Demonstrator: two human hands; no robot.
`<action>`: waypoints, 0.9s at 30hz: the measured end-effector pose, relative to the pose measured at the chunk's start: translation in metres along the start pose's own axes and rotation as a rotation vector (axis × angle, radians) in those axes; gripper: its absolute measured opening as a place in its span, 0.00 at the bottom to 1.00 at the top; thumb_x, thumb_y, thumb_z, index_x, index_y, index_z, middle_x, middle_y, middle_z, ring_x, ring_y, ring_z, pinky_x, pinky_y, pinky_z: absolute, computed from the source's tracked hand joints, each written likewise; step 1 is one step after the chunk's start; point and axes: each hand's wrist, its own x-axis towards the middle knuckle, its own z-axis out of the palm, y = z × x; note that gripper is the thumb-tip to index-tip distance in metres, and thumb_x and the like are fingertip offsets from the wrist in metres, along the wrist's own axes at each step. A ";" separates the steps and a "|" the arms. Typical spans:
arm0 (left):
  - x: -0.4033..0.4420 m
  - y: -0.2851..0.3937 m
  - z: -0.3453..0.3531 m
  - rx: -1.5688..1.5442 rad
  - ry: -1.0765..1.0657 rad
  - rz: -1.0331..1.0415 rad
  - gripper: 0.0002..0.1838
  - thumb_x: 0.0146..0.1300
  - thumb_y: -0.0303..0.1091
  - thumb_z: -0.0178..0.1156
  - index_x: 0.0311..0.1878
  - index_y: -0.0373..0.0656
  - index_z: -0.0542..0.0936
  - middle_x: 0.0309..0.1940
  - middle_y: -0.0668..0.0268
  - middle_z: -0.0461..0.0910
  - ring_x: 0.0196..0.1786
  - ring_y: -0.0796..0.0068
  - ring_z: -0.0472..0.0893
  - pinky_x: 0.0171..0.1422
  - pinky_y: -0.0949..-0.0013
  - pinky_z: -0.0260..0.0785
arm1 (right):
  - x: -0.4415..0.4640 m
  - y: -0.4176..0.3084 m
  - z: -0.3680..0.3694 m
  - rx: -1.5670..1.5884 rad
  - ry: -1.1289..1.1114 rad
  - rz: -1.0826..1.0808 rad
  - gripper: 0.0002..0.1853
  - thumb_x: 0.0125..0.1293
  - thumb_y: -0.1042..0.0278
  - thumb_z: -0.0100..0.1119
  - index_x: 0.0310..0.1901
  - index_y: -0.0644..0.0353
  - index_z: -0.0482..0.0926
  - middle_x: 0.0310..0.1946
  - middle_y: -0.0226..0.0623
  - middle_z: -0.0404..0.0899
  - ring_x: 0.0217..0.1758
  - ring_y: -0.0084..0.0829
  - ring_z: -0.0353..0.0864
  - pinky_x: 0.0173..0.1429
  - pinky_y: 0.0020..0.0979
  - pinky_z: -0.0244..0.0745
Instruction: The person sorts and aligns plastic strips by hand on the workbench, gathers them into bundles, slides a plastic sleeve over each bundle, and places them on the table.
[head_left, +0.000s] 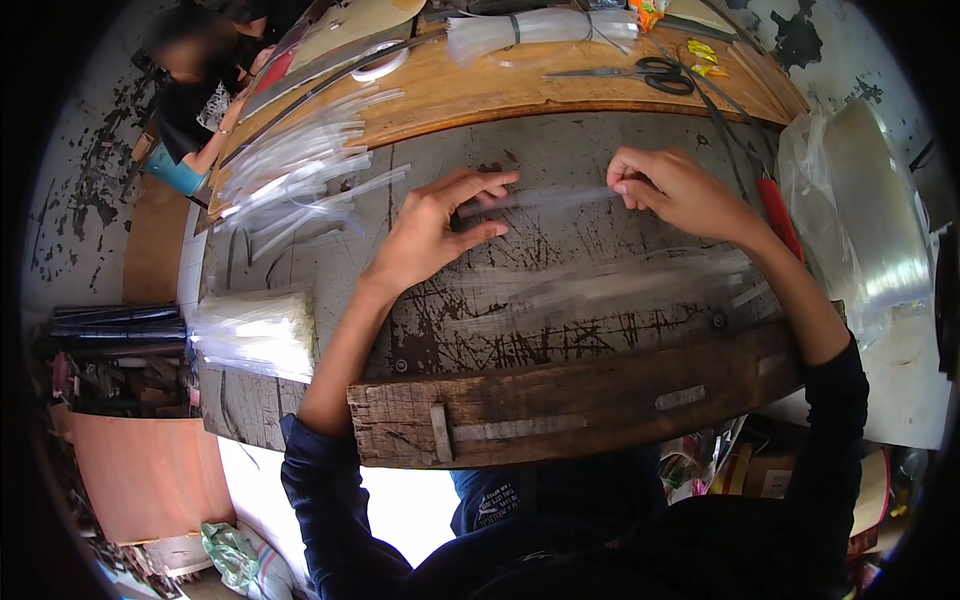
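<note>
Over the scratched grey work surface (430,340), my right hand (670,190) pinches one end of a clear plastic strip (560,203). The strip stretches left toward my left hand (435,225), whose thumb and fingers are spread apart around its other end. More clear strips (600,285) lie loosely below my hands, near the wooden beam (560,405). To the left of my left forearm sits a thick bundle of strips (255,335), and a loose pile (300,160) is spread above it.
Scissors (665,75), a tape roll (380,62) and a tied bundle of strips (540,32) rest on the wooden board (480,85). A large plastic roll (870,210) stands at right, beside a red-handled tool (780,218). Another person (195,110) is at upper left.
</note>
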 end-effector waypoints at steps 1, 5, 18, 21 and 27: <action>0.000 0.000 0.000 0.077 0.015 0.037 0.24 0.49 0.24 0.65 0.53 0.46 0.77 0.41 0.63 0.79 0.43 0.72 0.79 0.49 0.69 0.72 | 0.001 0.002 0.001 -0.002 0.014 -0.017 0.05 0.65 0.71 0.48 0.34 0.63 0.68 0.21 0.37 0.72 0.26 0.33 0.74 0.31 0.32 0.67; 0.001 -0.006 -0.002 0.335 0.074 0.160 0.24 0.49 0.22 0.64 0.52 0.46 0.76 0.43 0.62 0.79 0.44 0.64 0.79 0.52 0.68 0.72 | 0.001 0.001 0.002 -0.064 0.051 -0.001 0.05 0.65 0.72 0.47 0.33 0.63 0.67 0.25 0.37 0.72 0.31 0.34 0.74 0.34 0.35 0.67; 0.000 -0.009 0.003 0.177 0.138 0.092 0.22 0.52 0.24 0.63 0.53 0.46 0.76 0.49 0.61 0.77 0.47 0.62 0.79 0.52 0.67 0.71 | -0.028 0.027 -0.052 -0.465 -0.111 -0.004 0.38 0.43 0.73 0.70 0.59 0.56 0.62 0.48 0.40 0.66 0.52 0.38 0.70 0.55 0.37 0.68; 0.001 -0.010 -0.001 0.272 0.093 0.093 0.20 0.51 0.26 0.63 0.50 0.46 0.78 0.45 0.62 0.78 0.45 0.63 0.80 0.49 0.67 0.72 | -0.029 0.025 -0.060 -0.441 -0.175 0.261 0.34 0.42 0.76 0.69 0.55 0.57 0.65 0.44 0.38 0.68 0.45 0.36 0.72 0.49 0.35 0.70; 0.002 -0.009 0.001 0.275 0.118 0.074 0.15 0.51 0.29 0.64 0.45 0.45 0.81 0.41 0.64 0.79 0.42 0.65 0.80 0.44 0.66 0.72 | -0.022 0.040 -0.056 -0.373 -0.104 0.196 0.20 0.44 0.80 0.66 0.40 0.62 0.70 0.33 0.37 0.71 0.40 0.32 0.73 0.42 0.33 0.71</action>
